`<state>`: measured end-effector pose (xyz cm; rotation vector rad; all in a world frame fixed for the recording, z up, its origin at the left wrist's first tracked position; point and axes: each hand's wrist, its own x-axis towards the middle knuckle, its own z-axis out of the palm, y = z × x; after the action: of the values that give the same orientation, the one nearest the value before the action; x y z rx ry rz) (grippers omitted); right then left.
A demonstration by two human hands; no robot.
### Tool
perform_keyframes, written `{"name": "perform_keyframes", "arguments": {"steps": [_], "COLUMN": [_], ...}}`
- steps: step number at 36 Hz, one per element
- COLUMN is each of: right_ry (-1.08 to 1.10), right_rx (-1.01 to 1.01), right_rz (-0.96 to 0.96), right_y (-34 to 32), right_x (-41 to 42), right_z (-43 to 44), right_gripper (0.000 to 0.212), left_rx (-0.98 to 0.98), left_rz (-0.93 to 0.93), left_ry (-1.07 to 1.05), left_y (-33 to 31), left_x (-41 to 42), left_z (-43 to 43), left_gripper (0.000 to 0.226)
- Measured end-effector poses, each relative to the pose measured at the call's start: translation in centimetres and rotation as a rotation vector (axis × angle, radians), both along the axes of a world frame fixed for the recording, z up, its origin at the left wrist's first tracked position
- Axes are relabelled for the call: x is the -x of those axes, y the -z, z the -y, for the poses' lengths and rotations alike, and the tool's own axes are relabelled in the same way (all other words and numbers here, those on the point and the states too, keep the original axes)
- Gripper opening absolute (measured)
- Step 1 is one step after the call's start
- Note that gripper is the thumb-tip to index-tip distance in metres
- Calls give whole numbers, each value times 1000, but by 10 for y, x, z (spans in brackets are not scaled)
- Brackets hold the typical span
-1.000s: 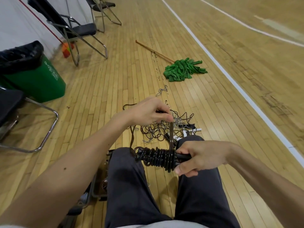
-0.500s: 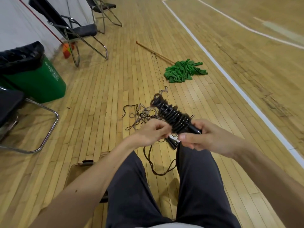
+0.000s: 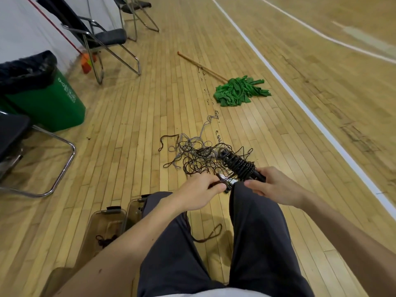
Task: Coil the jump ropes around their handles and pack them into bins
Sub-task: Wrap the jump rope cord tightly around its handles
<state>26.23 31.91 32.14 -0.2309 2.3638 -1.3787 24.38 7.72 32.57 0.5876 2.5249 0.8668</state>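
The right hand [image 3: 272, 187] has its grip clamped on the coiled rope [image 3: 237, 163], just past the knees. The left hand [image 3: 199, 189] pinches the tail [image 3: 211, 234]. A slack pinch could let the coils unwind.

Left hand [image 3: 199, 190] pinching, right hand [image 3: 273, 186] gripping

One head-worn wide-angle camera looks forward and down from a seated person, close over the knees [image 3: 252, 221], across the floor [image 3: 128, 116].
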Motion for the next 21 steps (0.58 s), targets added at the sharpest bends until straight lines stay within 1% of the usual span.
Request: {"name": "perform_keyframes", "arguments": {"steps": [3, 6, 11, 12, 13, 16, 18, 20, 21], "right_ry": [37, 74, 229, 247, 244, 189, 157, 102, 71], "right_rx": [-31, -80, -279, -297, -323, -429, -451, -470, -473], "right_rz": [-1, -14, -69, -55, -39, -22, -14, 0, 15], "right_y": [5, 7, 15, 17, 18, 19, 18, 17, 17], "right_x": [3, 7, 13, 13, 11, 7, 7, 8, 9], "right_z": [1, 2, -13, -16, -18, -14, -10, -8, -7], "right_gripper": [23, 25, 29, 29, 29, 29, 27, 21, 15], "left_rx": [97, 140, 75, 69, 86, 222, 285, 341, 365], "left_rz": [-52, -81, -2, -21, -60, -209, -325, -431, -488], "left_ry": [29, 29, -1, -5, 8, 57, 87, 137, 164], "left_y": [-5, -14, -25, -25, -26, -32, -42, -54, -60], "left_x": [-6, -11, -10, -10, -9, -6, 0, 6, 9], "left_z": [-7, -13, -10, -9, -8, -10, -14, -16, -16], "left_gripper": [30, 23, 19, 23, 28, 24, 28, 31, 32]}}
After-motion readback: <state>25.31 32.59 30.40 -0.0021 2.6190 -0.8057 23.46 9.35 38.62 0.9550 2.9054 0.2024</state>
